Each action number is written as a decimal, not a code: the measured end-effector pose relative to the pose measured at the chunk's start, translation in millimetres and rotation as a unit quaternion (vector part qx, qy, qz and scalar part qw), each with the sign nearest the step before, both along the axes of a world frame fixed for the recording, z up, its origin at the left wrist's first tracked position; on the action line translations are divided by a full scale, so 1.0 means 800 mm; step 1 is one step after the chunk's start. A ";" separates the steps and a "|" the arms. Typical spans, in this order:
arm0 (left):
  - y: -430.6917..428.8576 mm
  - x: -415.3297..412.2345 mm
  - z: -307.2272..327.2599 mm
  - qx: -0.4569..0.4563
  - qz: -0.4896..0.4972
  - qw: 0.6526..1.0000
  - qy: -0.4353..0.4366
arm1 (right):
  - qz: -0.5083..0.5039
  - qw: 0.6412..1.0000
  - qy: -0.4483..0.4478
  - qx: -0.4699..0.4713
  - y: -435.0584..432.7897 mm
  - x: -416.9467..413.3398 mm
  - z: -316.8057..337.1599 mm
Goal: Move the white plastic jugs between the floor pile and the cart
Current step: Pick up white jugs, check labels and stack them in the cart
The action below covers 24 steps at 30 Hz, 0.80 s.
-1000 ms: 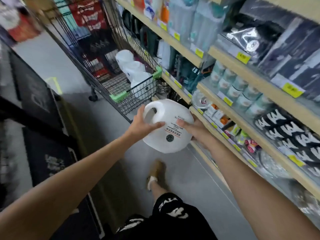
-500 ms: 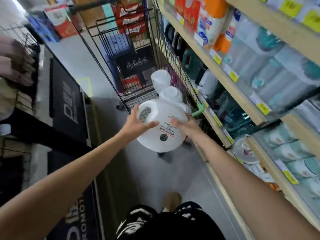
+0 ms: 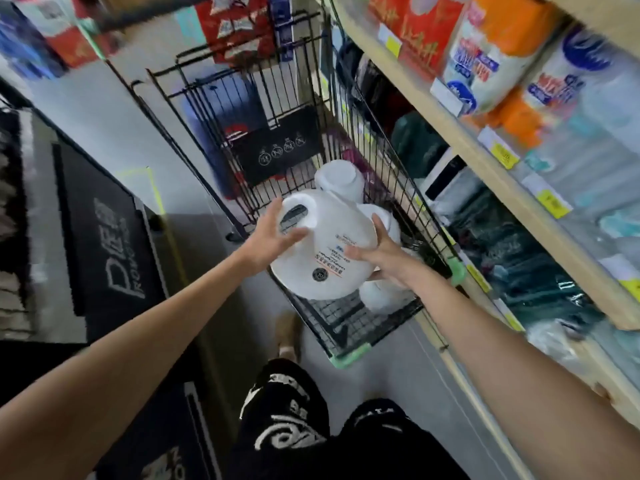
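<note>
Though short of the cart [image 3: 349,355] before, the jug [image 3: 325,261] now overhangs it, left fingers [image 3: 277,214] flat at nine o'clock, right fingers [image 3: 378,225] wrapping at three.

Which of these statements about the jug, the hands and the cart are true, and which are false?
1. The left hand and right hand hold one jug over the cart. True.
2. The cart is empty. False: other jugs lie in it.
3. The jug's label faces the camera. True.
4. The shelves stand on the person's left. False: they are on the right.
</note>
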<state>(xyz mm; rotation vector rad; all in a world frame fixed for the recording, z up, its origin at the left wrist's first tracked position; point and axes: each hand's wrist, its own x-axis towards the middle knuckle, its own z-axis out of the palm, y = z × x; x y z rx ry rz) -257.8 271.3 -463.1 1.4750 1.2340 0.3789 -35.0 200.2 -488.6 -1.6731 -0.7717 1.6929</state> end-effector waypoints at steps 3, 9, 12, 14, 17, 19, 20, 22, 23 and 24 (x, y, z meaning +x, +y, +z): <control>0.077 -0.009 -0.006 -0.038 0.008 0.999 -0.021 | -0.018 0.999 -0.030 -0.004 0.055 -0.025 -0.010; 0.205 -0.014 -0.056 -0.091 -0.008 0.996 0.007 | -0.060 0.995 -0.081 0.015 0.140 -0.071 -0.054; 0.252 -0.008 -0.096 -0.145 0.007 0.989 0.026 | -0.078 0.984 -0.157 0.028 0.172 -0.088 -0.087; 0.275 -0.001 -0.121 -0.213 0.032 0.976 0.030 | -0.079 0.976 -0.202 0.029 0.192 -0.093 -0.106; 0.297 0.009 -0.156 -0.268 0.051 0.962 0.025 | -0.069 0.960 -0.267 0.040 0.215 -0.096 -0.134; 0.309 0.016 -0.179 -0.285 0.059 0.956 0.023 | -0.057 0.944 -0.319 0.060 0.223 -0.100 -0.155; 0.317 0.021 -0.194 -0.293 0.061 0.954 0.024 | -0.062 0.937 -0.339 0.064 0.227 -0.102 -0.170; 0.330 0.030 -0.224 -0.305 0.072 0.949 0.027 | -0.088 0.928 -0.357 0.066 0.234 -0.108 -0.197; 0.336 0.035 -0.238 -0.307 0.076 0.948 0.025 | -0.100 0.925 -0.361 0.066 0.237 -0.110 -0.212; 0.340 0.039 -0.251 -0.304 0.079 0.949 0.021 | -0.110 0.922 -0.366 0.061 0.239 -0.113 -0.227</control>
